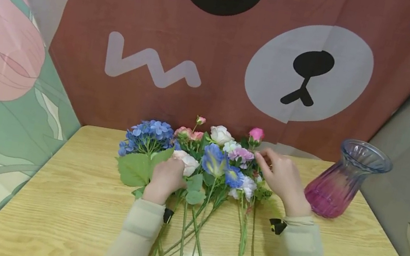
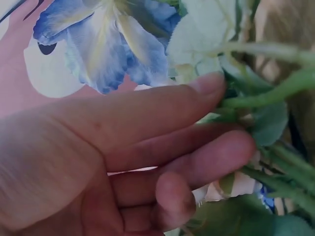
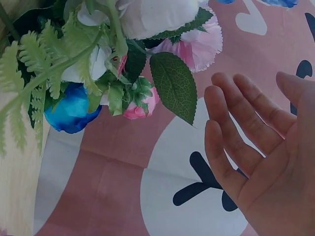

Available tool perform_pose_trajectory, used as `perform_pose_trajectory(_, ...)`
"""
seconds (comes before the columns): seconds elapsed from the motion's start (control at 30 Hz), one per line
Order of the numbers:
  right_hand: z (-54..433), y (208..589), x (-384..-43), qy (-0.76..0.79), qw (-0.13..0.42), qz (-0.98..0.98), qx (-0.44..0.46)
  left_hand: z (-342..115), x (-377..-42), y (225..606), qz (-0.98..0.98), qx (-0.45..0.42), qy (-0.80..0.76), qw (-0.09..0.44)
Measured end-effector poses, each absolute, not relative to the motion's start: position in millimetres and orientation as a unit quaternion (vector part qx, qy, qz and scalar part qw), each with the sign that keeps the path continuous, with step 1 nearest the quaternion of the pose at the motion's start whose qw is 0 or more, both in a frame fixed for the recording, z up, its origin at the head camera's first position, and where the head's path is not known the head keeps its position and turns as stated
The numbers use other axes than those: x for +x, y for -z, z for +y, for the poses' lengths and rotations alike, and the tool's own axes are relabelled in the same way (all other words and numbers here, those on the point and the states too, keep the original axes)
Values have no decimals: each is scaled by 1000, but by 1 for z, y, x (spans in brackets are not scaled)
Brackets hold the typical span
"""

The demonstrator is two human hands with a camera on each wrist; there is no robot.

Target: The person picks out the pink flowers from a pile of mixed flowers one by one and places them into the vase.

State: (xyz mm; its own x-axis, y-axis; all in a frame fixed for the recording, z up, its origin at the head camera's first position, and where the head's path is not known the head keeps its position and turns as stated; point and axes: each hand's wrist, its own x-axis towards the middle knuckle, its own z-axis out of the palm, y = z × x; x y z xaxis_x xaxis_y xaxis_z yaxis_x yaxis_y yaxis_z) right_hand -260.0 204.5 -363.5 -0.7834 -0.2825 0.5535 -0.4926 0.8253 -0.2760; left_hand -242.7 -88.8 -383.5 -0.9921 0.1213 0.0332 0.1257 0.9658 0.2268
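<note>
Artificial flowers with long green stems (image 1: 183, 238) lie bunched on the table. My left hand (image 1: 167, 178) is at the left of the bunch, beside a pale pink rose (image 1: 187, 163) and a blue hydrangea (image 1: 150, 136). In the left wrist view, the thumb and forefinger of that hand (image 2: 147, 132) pinch a green flower stem (image 2: 275, 93); its bloom cannot be made out. A blue iris (image 2: 101, 46) hangs close by. My right hand (image 1: 280, 178), fingers loosely bent and holding nothing, hovers by the lilac carnation (image 1: 241, 154). The right wrist view shows a gap between this hand (image 3: 261, 137) and a leaf (image 3: 174, 86).
To the right of the flowers stands a ribbed glass vase (image 1: 337, 183), blue at the rim and pink below. The wooden table (image 1: 62, 212) meets a printed cloth (image 1: 209, 101) at its back edge. Fabric panels flank both sides.
</note>
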Motion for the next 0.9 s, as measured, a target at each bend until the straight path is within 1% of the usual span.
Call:
perform_pose_trajectory(0.2,207,359,-256,-227,230,-923,208,-90,-246,385,-991,-44,129,-12)
perform_pose_trajectory(0.3,209,359,-256,-236,220,-924,204,-89,-246,384,-990,-36,136,0)
perform_pose_trajectory(0.43,210,359,-255,-240,212,-926,201,-87,-245,384,-989,-25,141,38)
perform_pose_trajectory(0.73,210,358,-253,-252,209,-923,200,-86,-246,383,-980,-19,174,98)
perform_pose_trajectory(0.9,210,357,-253,-259,208,-921,202,-87,-247,380,-965,-37,207,159)
